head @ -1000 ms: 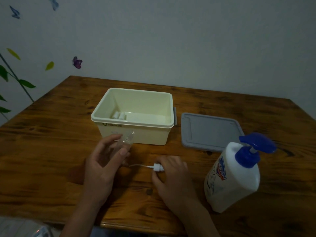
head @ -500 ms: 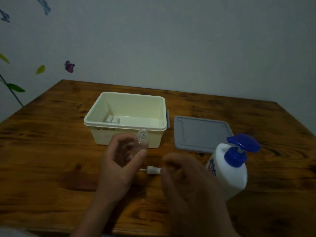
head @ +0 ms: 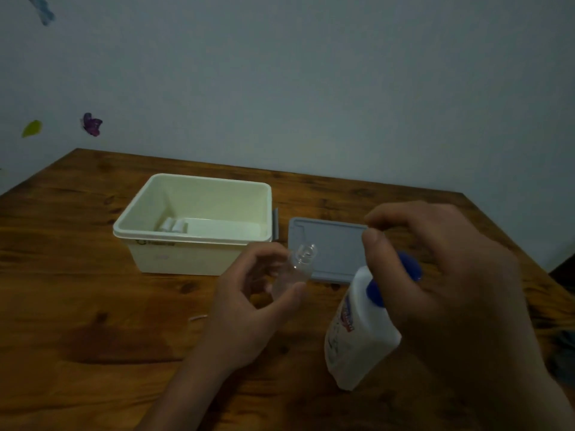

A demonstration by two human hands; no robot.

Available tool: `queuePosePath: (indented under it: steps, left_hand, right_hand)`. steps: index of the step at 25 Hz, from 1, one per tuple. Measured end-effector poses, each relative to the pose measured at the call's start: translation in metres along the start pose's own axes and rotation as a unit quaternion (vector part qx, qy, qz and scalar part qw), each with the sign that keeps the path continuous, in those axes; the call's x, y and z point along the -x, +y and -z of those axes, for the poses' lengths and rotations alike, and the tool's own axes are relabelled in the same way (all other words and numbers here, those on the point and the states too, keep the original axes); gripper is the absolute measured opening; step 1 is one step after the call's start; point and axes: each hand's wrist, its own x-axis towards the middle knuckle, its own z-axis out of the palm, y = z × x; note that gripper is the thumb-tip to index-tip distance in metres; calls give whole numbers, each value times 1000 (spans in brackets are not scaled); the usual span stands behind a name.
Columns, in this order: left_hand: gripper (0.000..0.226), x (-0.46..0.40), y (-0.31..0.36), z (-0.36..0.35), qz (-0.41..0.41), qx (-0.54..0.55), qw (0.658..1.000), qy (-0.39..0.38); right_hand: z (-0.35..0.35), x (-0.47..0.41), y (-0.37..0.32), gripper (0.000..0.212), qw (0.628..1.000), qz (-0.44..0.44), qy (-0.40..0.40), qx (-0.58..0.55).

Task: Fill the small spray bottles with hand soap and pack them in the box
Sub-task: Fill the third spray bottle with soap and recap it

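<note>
Near the middle of the frame the left hand [head: 249,309] has its grip closed round one small clear spray bottle [head: 294,272], thumb on the near side and fingers curled behind it, the bottle tilted with its open neck pointing up and to the right, capless. At the right of the frame the right hand [head: 441,293] hangs over the blue pump head [head: 407,265] of the one white hand soap bottle [head: 357,337]; thumb and forefinger are bent toward each other with a narrow gap between them, and whether the hand touches the pump I cannot tell, since it covers most of it. The soap bottle stands on the wooden tabletop [head: 93,306] at lower right. One cream box [head: 193,241] sits open at centre left, and two small white caps [head: 173,226] lie side by side on its floor at the left. One grey lid [head: 326,247] lies flat just right of the box. A thin pale tube [head: 197,317] shows on the wood left of the left hand. On the wall in the upper left are two butterfly stickers [head: 91,124] and one green leaf [head: 31,128].
</note>
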Motion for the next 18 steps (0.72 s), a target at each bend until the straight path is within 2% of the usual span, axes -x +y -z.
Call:
queuePosePath:
  steps: [3,6,8,15,18]
  left_hand:
    - [31,-2,6,-10,3,-13,999,-37]
    - [30,-3,8,-18,5,-40,998,-58]
    - [31,-3,8,-20,0,-48,996,-69]
    - [35,-6,11,-26,-17,-77,993,-90]
    - [34,-9,14,-28,-40,-91,989,-107]
  right_hand:
    - [0,6,14,28,999,-39,5,-11]
    - [-9,14,27,24,984,-136,-37,-105]
    - [-16,19,34,21,976,-166,-30,-138]
    - [-28,25,35,28,958,-189,18,-214]
    - [-32,29,35,21,947,-201,44,-245]
